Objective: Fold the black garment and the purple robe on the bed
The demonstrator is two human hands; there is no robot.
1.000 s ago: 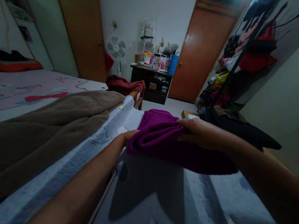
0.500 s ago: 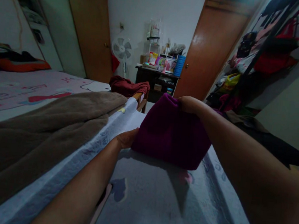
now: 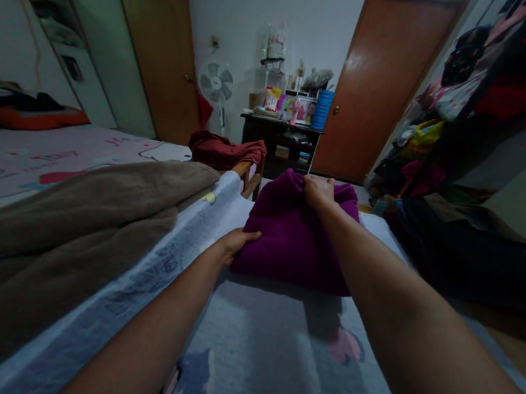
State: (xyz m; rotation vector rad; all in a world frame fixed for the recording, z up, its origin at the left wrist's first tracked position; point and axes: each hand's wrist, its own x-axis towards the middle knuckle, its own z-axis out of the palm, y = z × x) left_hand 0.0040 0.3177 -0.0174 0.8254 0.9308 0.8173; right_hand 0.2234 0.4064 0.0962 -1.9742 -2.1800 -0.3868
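A folded purple cloth (image 3: 290,250), perhaps a garment or blanket, lies on the light blue patterned bed sheet (image 3: 266,348). At its left edge my left hand (image 3: 235,244) grips the fold, thumb on top and the other fingers hidden beneath. My right hand (image 3: 318,191) is closed on the cloth's far upper edge, which bunches up around the fingers. Under my left forearm, a thin pinkish flat object (image 3: 169,388) is partly covered; its kind I cannot make out.
Along the left runs a thick brown blanket (image 3: 76,227). A dark red cloth (image 3: 225,151) hangs over a wooden frame past the bed's far end. Dark clothes (image 3: 468,256) are heaped at right. A white fan (image 3: 216,82) and a cluttered black cabinet (image 3: 280,142) stand behind.
The purple cloth's raised far side has come down lower and flatter. My right hand has moved left and slightly down with its edge. My left thumb now shows on top.
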